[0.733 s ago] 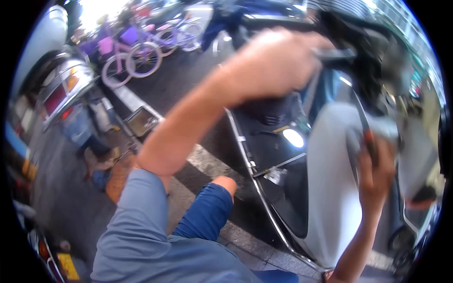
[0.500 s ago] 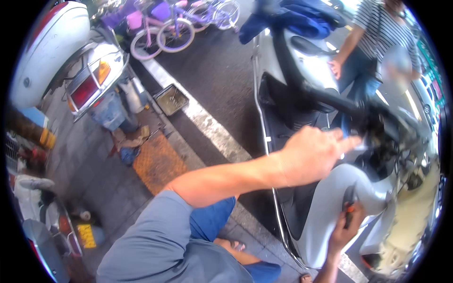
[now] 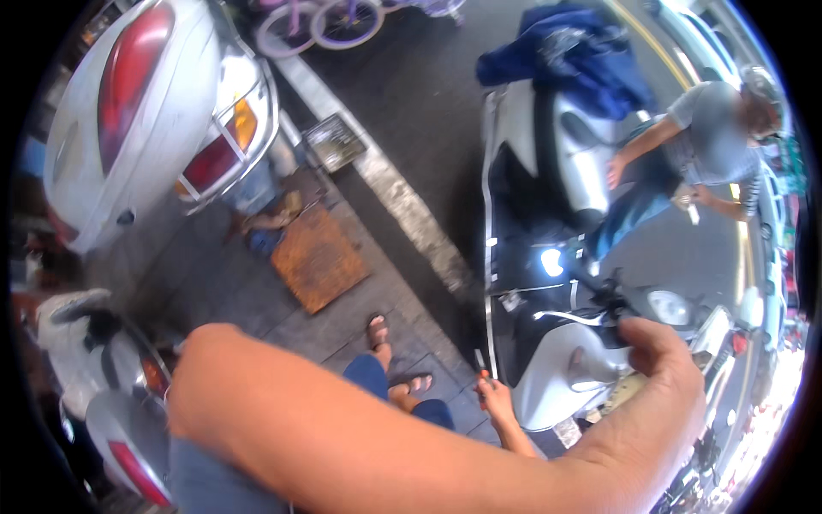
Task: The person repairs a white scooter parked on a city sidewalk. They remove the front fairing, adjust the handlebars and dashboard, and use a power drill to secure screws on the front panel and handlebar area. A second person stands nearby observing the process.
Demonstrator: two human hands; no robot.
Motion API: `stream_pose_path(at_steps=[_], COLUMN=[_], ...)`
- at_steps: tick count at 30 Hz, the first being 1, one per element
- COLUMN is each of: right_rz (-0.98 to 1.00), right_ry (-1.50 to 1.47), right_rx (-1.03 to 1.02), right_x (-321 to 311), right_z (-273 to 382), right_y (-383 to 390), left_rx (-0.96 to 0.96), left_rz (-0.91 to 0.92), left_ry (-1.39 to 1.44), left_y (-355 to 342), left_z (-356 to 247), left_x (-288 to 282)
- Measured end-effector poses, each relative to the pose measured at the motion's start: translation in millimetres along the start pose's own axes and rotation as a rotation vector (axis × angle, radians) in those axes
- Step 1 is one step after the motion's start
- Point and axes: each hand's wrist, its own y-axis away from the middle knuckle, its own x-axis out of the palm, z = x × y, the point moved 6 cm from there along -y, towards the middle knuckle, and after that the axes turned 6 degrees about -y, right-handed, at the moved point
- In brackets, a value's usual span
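1. Right hand: closed around a small tool with orange on its handle; exact kind too small to make out. Its forearm is partly covered by the left one.
2. Left hand: fingers curled, beside the handlebar of the silver scooter. Fingertips turned away; cannot tell whether it grips or merely hovers.
3. Scooter stands to the right, just beyond the tool; left hand and forearm hide part of its front. Blue cloth covers its rear end.
4. Co-worker in striped shirt: upper part blurred; one hand by the seat, contact unclear.
5. Bicycles: cut off at upper edge, mainly wheels visible.
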Motion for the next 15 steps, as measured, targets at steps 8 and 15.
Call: stream_pose_path(at_steps=[8, 15], right_rz=[-0.02, -0.005], right_ry=[0.077, -0.198], right_rx=[-0.115, -0.078], right_x=[44.3, 120.6], right_z=[149.1, 235.6], right_y=[-59.7, -213.9], left_rx=[0.214, 0.417], left_rz=[0.08, 0.112], left_ry=[0.02, 0.338], left_y=[8.4, -16.0], left_z=[77.5, 201.9], left_x=[-64.8, -35.0])
